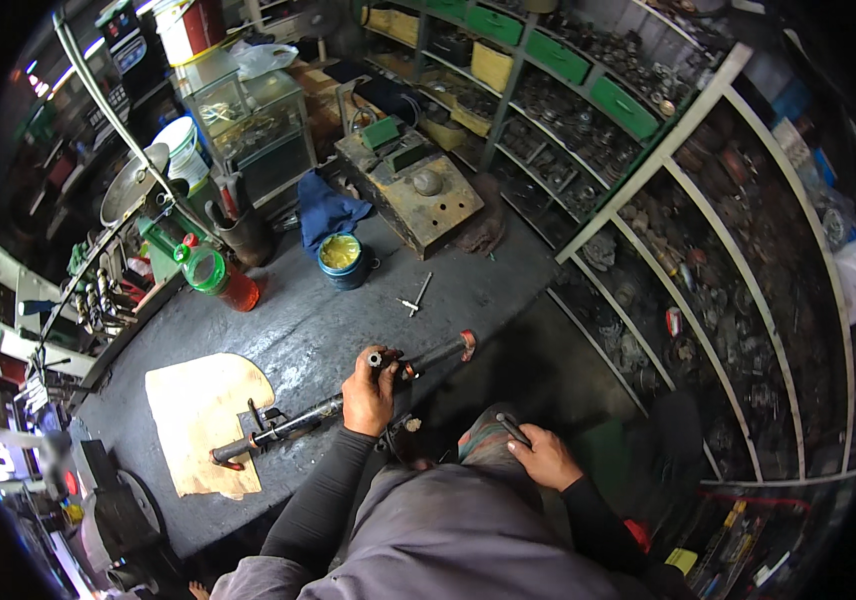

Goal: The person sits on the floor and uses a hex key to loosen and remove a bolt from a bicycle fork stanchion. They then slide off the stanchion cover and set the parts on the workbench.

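A long black metal assembly, like a steering rack (pixel 298 424), lies slantwise along the bench's near edge, with a reddish end on the right. My left hand (pixel 368 398) is closed around a dark piece at its middle; a hollow round end (pixel 375 359) pokes out above the fingers. Whether that piece is fixed to the rack, I cannot tell. My right hand (pixel 545 459), close to my body, is closed on a short dark rod-like piece (pixel 514 430). Under the rack's left end is a stained cardboard sheet (pixel 183 405).
Across the dark bench (pixel 293 335) stand a small T-handled tool (pixel 416 296), a blue tub of yellow grease (pixel 341 262), a green-capped bottle of red liquid (pixel 218 277), a blue cloth (pixel 328 210) and a heavy metal block (pixel 413 190). Parts shelves (pixel 688 190) rise on the right.
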`<state>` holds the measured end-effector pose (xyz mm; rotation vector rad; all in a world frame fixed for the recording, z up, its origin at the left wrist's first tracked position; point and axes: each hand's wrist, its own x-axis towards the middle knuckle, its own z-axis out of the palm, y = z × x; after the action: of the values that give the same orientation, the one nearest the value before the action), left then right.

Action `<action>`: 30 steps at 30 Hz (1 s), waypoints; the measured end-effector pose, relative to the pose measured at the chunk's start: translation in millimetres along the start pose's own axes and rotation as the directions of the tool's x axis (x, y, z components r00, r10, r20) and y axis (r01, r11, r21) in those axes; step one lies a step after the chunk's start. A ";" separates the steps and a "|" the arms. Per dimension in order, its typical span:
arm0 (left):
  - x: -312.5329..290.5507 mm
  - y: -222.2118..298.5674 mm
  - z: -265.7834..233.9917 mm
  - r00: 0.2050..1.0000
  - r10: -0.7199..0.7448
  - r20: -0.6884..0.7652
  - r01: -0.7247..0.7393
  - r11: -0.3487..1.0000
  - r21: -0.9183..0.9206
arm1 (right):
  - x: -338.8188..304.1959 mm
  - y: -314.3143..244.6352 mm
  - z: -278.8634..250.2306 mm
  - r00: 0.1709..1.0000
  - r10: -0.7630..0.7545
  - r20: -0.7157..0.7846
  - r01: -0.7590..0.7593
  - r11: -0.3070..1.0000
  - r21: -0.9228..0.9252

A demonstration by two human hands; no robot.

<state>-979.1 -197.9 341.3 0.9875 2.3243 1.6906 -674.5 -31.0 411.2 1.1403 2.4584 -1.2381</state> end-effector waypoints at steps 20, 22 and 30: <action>-29.2 28.7 66.7 0.878 -0.157 -0.452 0.319 0.896 0.308 | 230.3 -106.4 -135.5 0.640 -0.594 0.488 0.604 0.781 0.158; -31.4 25.6 78.0 0.858 -0.148 -0.491 0.330 0.892 0.308 | 232.2 -100.8 -136.9 0.604 -0.650 0.462 0.640 0.740 0.206; -25.7 16.5 97.7 0.800 -0.063 -0.597 0.347 0.860 0.374 | 236.4 -118.2 -125.8 0.421 -0.734 0.533 0.716 0.630 0.302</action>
<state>-908.8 -129.6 311.8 0.2175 3.1906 1.5037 -898.1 151.7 459.2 -0.4736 2.3696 -1.4897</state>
